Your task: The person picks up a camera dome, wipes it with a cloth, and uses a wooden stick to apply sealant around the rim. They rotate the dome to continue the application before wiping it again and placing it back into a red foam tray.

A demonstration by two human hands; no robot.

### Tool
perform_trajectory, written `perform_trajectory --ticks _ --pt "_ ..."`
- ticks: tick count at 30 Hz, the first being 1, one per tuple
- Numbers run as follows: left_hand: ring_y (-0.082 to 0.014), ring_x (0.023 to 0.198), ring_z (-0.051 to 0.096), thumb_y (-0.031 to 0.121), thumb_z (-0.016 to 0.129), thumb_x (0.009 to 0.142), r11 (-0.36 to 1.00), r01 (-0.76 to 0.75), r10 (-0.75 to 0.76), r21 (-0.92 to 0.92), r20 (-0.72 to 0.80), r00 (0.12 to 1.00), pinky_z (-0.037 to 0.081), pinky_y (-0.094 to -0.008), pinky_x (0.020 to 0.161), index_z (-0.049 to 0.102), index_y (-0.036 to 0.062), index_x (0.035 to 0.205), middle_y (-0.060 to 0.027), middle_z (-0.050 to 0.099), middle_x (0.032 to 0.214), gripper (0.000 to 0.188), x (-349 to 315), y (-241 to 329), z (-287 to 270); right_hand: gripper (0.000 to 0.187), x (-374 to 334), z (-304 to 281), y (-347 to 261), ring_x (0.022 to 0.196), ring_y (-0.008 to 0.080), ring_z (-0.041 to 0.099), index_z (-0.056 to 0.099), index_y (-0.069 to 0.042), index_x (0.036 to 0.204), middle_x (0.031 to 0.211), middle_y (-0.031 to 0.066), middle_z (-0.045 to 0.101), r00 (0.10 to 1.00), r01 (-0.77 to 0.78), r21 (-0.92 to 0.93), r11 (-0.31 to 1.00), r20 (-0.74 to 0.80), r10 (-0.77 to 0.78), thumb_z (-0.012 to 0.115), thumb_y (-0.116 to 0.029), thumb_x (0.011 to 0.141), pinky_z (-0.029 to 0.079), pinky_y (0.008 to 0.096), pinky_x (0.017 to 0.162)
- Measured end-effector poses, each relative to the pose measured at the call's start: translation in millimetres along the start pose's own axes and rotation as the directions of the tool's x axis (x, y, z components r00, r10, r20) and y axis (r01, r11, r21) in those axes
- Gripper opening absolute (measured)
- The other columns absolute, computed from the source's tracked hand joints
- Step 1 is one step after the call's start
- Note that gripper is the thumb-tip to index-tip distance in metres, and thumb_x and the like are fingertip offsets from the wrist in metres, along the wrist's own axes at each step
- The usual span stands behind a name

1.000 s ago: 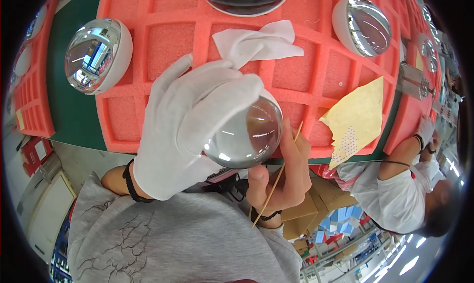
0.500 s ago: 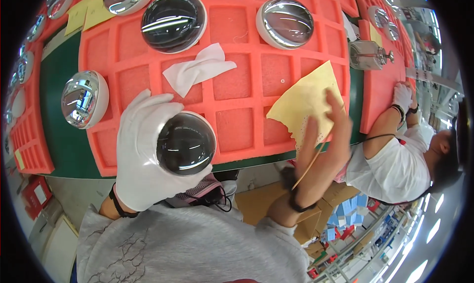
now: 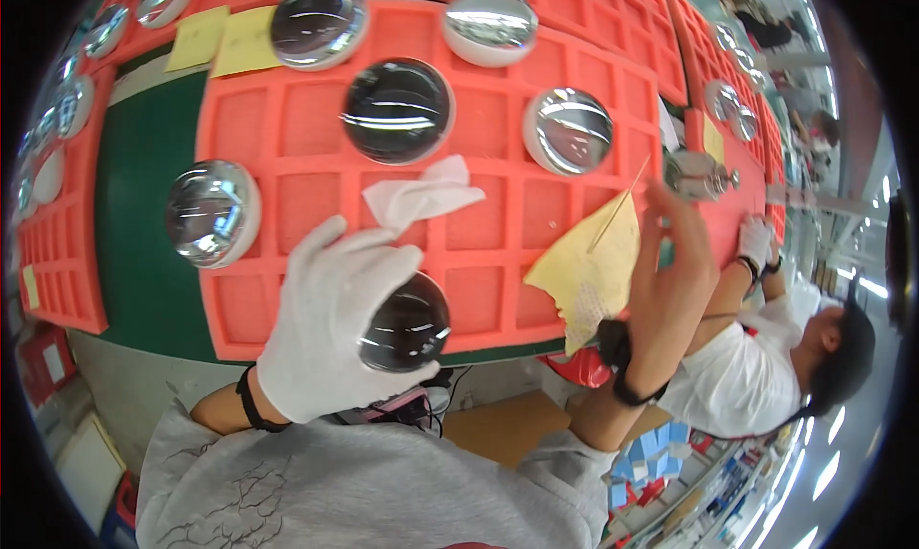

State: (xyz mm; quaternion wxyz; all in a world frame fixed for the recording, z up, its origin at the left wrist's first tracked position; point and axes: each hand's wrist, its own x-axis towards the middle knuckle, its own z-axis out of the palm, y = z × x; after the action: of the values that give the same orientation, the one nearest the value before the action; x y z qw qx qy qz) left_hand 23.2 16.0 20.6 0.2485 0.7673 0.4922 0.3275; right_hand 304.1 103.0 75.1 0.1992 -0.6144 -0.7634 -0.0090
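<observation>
Gloved left hand (image 3: pixel 325 331) cupped round a glossy dark dome (image 3: pixel 410 331)
Fingers above, thumb below, dome over the red foam tray's (image 3: pixel 481 267) near edge; thin stick (image 3: pixel 617 209) beside the bent, blurry right hand (image 3: pixel 676 262), can't tell if gripped.

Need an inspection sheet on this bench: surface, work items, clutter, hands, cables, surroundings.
Surface: pink-red foam tray with square compartments on green tabletop.
Work items: dark glossy dome in hand; torn-edged yellow paper sheet; thin tan stick over the sheet.
Clutter: crumpled white cloth on the tray.
Hands: white-gloved left hand grips the dome; bare right hand beside the stick, blurred, contact unclear.
Cables: thin black cord below the table edge, ends not traceable.
Surroundings: white-shirted co-worker at right.
</observation>
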Motion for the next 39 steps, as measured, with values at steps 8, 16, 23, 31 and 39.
perform_trajectory --ticks 8,16,23,31,39 --pt "-0.0323 0.117 0.057 0.036 0.095 0.051 0.996 0.055 -0.052 -0.065 0.04 0.998 0.03 -0.0574 0.113 0.05 0.0058 0.132 -0.0126 0.059 0.122 0.098 -9 -3 2 0.028 4 63 -84 0.085 0.0272 0.065 0.07 -0.004 0.103 0.104 0.0102 0.067 0.847 0.459 0.228 0.859 0.181 -0.501 0.074 0.001 0.077 0.054 0.0355 0.07" --pt "-0.033 0.115 0.057 0.035 0.094 0.051 0.997 0.043 -0.043 -0.069 0.005 0.999 0.031 -0.0575 0.112 0.051 0.0059 0.131 -0.014 0.059 0.12 0.096 -12 -6 -1 0.019 1 34 -71 0.083 0.0218 0.065 0.07 -0.001 0.096 0.103 0.0078 0.069 0.944 0.23 0.406 0.884 0.129 -0.305 0.072 0.005 0.078 0.052 0.0309 0.072" --pt "-0.0296 0.114 0.057 0.032 0.092 0.055 0.997 0.04 -0.038 -0.065 0.028 0.999 0.033 -0.0547 0.112 0.048 0.0093 0.135 -0.0113 0.059 0.117 0.094 -8 -4 -5 0.025 -12 10 -25 0.093 0.0209 0.066 0.063 0.0 0.119 0.111 0.0078 0.07 0.911 -0.366 0.69 0.625 0.403 0.088 0.06 -0.005 0.095 0.052 0.0302 0.081" --pt "-0.0309 0.112 0.058 0.027 0.093 0.051 0.998 0.03 -0.03 -0.062 -0.001 1.0 0.034 -0.0557 0.112 0.05 0.0088 0.132 -0.0122 0.059 0.115 0.093 -8 -2 -2 0.04 -24 4 11 0.113 0.0243 0.063 0.048 0.0 0.136 0.127 0.0129 0.063 0.824 -0.503 0.752 -0.425 0.566 0.028 0.045 -0.026 0.106 0.052 0.0355 0.092" --pt "-0.03 0.112 0.059 0.025 0.092 0.054 0.998 0.044 -0.044 -0.051 0.001 0.999 0.032 -0.0553 0.113 0.052 0.0086 0.129 -0.0121 0.06 0.114 0.086 -7 -3 -1 0.041 -10 -5 57 0.105 0.0249 0.067 0.054 0.006 0.131 0.124 0.0135 0.066 0.847 -0.258 0.911 0.322 0.053 0.53 0.051 -0.025 0.104 0.053 0.037 0.087"
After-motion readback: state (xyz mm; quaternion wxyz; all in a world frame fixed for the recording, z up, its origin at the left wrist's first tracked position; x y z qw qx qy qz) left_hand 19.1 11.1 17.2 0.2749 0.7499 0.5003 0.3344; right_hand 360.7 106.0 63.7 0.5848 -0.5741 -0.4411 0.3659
